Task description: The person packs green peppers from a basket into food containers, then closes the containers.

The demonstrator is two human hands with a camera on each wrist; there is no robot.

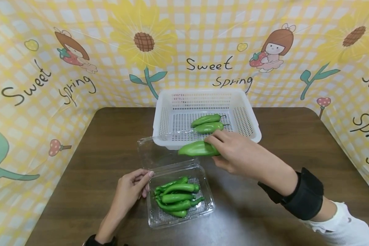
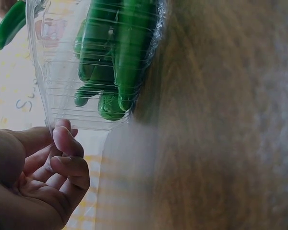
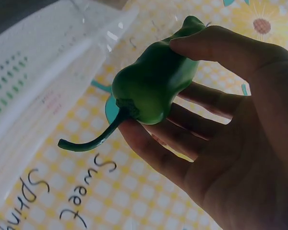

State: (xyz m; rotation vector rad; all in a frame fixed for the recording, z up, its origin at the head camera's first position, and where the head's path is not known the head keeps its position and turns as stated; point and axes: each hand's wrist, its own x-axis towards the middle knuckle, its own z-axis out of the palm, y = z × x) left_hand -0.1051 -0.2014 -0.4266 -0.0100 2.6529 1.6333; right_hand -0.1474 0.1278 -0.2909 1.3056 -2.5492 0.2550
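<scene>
My right hand (image 1: 233, 153) grips a green pepper (image 1: 196, 149) above the gap between the white basket and the clear plastic box. In the right wrist view the pepper (image 3: 153, 76) shows its curved stem, with thumb and fingers round its body. With thumb and fingertips my left hand (image 1: 132, 188) pinches the upper left rim of the clear box (image 1: 206, 208); the left wrist view shows this pinch at the box edge. Several slimmer green peppers (image 1: 178, 197) lie piled in the box. Two wide green peppers (image 1: 207, 127) rest inside the white basket (image 1: 252, 131).
The box's transparent lid (image 1: 153, 153) stands raised at its far side and overlaps the basket's near edge. A brown wooden table (image 1: 110, 136) carries everything. Behind and at both sides hangs a yellow checked cloth (image 1: 196, 34) with flowers and lettering.
</scene>
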